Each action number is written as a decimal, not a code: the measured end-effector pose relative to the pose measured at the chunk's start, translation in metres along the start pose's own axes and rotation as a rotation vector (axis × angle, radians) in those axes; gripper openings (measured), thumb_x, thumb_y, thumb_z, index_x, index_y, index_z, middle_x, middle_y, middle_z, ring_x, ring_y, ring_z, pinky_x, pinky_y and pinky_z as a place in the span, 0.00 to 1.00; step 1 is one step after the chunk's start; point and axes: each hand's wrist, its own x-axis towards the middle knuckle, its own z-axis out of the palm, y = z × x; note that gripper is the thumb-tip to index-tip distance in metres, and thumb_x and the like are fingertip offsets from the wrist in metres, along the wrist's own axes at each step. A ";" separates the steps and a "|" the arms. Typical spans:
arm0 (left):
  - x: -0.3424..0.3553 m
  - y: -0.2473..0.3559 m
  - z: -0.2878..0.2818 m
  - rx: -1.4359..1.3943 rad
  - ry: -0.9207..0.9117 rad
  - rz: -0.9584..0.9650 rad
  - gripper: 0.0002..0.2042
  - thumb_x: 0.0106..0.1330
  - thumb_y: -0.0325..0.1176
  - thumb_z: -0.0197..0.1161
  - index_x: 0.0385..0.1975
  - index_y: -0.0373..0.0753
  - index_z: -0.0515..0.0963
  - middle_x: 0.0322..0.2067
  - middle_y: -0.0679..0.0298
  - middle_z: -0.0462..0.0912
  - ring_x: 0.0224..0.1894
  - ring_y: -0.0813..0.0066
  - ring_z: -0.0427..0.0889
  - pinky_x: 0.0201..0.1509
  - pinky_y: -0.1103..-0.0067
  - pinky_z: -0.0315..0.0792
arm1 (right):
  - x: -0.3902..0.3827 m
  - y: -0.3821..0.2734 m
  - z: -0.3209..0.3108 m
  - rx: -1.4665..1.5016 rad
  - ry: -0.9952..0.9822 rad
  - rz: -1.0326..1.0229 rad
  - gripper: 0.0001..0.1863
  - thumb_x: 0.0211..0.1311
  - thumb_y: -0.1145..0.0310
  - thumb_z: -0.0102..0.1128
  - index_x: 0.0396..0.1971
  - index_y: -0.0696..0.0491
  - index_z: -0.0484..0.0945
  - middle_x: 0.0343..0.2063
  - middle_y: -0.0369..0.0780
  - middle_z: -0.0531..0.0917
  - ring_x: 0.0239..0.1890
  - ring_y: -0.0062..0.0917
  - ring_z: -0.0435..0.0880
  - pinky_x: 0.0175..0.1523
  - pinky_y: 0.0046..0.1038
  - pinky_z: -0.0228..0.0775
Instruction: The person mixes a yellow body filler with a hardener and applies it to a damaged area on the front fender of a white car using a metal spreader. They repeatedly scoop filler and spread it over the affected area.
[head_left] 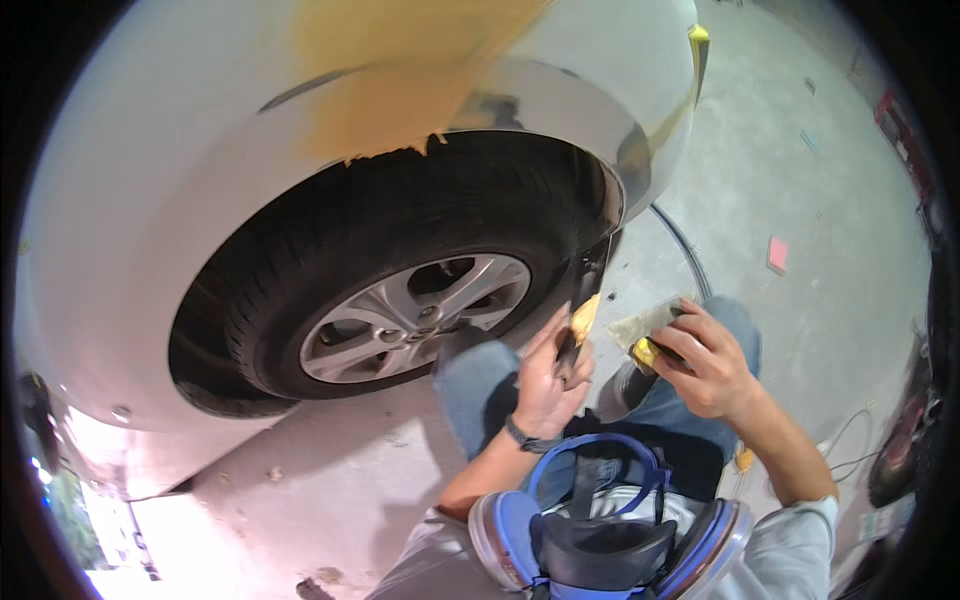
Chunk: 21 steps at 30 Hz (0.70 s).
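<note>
My left hand (550,378) is closed round a dark, narrow putty knife, and a lump of yellow body filler (585,318) sits on its upper part. To its right, my right hand (708,362) grips a flat, greyish filler spreader (630,328) with more yellow filler at the fingers. The two tools are a short way apart. In front of me is a white car fender (200,130), where a broad tan patch of filler (385,90) runs down to the wheel arch with a ragged lower edge. Neither hand touches the car.
The tyre (270,335) and silver wheel (420,315) stand close before my knees. A blue-grey respirator (605,545) hangs at my chest. On the concrete floor (740,180) lie a pink block (777,254) and a dark hose (682,242). Dark red car parts show at the right rim.
</note>
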 end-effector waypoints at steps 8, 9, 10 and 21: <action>0.029 -0.015 -0.027 0.141 0.126 0.074 0.18 0.81 0.36 0.54 0.64 0.36 0.77 0.33 0.71 0.81 0.23 0.87 0.75 0.25 0.86 0.67 | 0.094 -0.012 -0.068 -0.344 0.088 0.072 0.12 0.43 0.81 0.76 0.31 0.58 0.83 0.28 0.40 0.85 0.26 0.32 0.84 0.32 0.27 0.76; 0.032 -0.017 -0.033 0.254 0.125 0.073 0.18 0.82 0.39 0.54 0.64 0.38 0.77 0.35 0.71 0.82 0.25 0.86 0.77 0.25 0.87 0.69 | 0.114 -0.022 -0.073 -0.376 0.099 -0.015 0.12 0.43 0.81 0.76 0.31 0.59 0.84 0.28 0.40 0.85 0.26 0.32 0.84 0.31 0.27 0.76; 0.033 -0.019 -0.039 0.224 0.030 0.085 0.19 0.82 0.39 0.54 0.65 0.37 0.76 0.37 0.70 0.83 0.24 0.87 0.76 0.25 0.87 0.69 | 0.133 -0.033 -0.076 -0.413 0.089 -0.070 0.12 0.43 0.81 0.76 0.31 0.59 0.84 0.29 0.41 0.86 0.25 0.32 0.84 0.30 0.27 0.76; 0.028 -0.010 -0.057 0.149 0.090 0.147 0.17 0.81 0.39 0.57 0.62 0.38 0.79 0.28 0.74 0.80 0.17 0.92 0.66 0.21 0.89 0.63 | 0.257 -0.102 -0.069 -0.716 -0.005 -0.464 0.09 0.51 0.81 0.79 0.31 0.64 0.86 0.27 0.45 0.88 0.25 0.30 0.88 0.29 0.22 0.76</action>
